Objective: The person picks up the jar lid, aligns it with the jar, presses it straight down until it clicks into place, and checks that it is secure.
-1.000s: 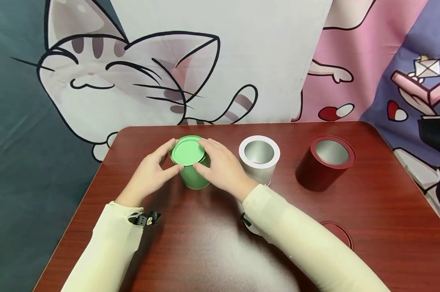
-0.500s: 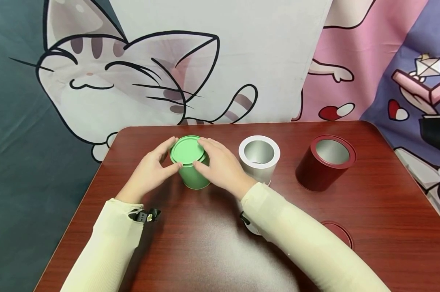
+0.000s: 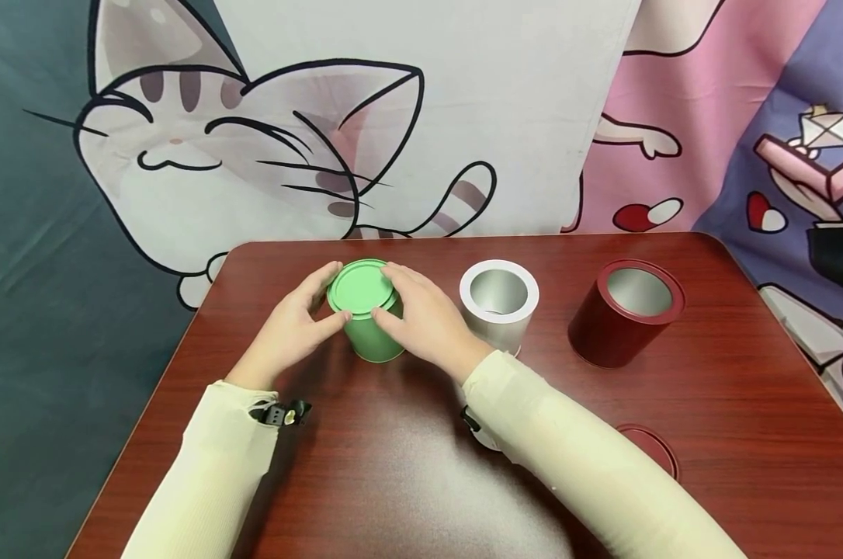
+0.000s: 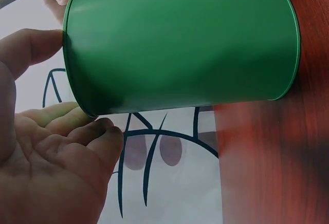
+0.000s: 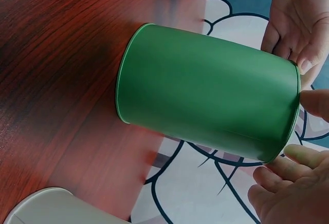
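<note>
A green can (image 3: 374, 338) stands upright near the table's far left, its round green lid (image 3: 360, 287) on top. My left hand (image 3: 292, 334) holds the lid's left edge, thumb at the front and fingers farther back. On the opposite edge, my right hand (image 3: 428, 318) holds the lid with thumb and fingers in the same spread. In the left wrist view, the left thumb (image 4: 36, 49) and fingers meet the can's top rim. The right wrist view shows the green can's side (image 5: 211, 93) standing on the table, both hands at its top end.
A white can (image 3: 498, 326) without a lid stands just right of my right hand. Farther right is an open dark red can (image 3: 603, 334). A red lid (image 3: 648, 446) lies partly behind my right forearm, and a white disc (image 3: 484, 439) shows under that wrist.
The green lid's right side sits slightly lower on the can than a second ago, and the dark gap there has shrunk. Both hands stay in nearly the same place.
</note>
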Demonstrator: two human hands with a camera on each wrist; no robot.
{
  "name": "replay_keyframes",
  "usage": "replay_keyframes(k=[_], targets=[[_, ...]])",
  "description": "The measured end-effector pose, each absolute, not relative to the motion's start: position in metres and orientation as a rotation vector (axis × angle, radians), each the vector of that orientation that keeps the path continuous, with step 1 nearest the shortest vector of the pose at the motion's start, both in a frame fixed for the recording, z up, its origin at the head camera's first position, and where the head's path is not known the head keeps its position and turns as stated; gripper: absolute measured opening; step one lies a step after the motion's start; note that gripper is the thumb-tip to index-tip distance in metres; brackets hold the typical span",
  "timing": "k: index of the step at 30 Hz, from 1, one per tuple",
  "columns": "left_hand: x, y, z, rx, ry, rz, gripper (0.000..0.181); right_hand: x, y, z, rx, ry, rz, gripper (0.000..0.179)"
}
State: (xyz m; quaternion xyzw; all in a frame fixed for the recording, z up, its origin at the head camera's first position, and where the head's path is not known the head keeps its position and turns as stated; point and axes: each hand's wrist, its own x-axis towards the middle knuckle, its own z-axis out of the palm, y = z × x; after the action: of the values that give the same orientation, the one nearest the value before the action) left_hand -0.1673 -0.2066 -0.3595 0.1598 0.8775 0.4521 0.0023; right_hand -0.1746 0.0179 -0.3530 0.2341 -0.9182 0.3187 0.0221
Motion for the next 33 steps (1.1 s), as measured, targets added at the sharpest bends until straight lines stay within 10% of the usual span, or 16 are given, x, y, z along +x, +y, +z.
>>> replay_keyframes(k=[33], targets=[[-0.168,-0.2014,-0.3603,0.508,2.779,1.509,0.061,-0.1811,0.0128,-0.3503,0.675,-2.859,0.945,0.053]])
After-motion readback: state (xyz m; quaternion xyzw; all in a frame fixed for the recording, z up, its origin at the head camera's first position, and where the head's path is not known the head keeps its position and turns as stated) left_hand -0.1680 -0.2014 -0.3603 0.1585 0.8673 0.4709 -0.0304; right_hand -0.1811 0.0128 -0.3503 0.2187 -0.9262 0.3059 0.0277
